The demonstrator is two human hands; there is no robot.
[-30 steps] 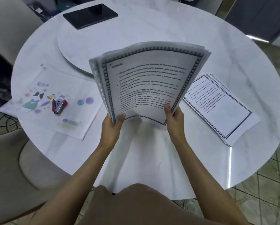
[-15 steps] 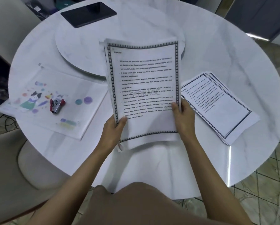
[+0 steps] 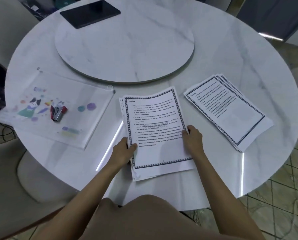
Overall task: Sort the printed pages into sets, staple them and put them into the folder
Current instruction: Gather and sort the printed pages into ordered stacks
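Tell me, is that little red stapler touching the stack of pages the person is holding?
Apart. In the head view the red stapler lies on the clear folder to the left, and bare table shows between the folder's edge and the held stack.

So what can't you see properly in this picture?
- Head view: the body text on the stack of pages under both hands is too small and blurred to read.
- The sheets beneath its top page are covered, so no count.
- The second pile likewise.
- What is inside the frosted folder: hidden by its cloudy cover and the stapler on top.
- The dark tablet: screen blank.
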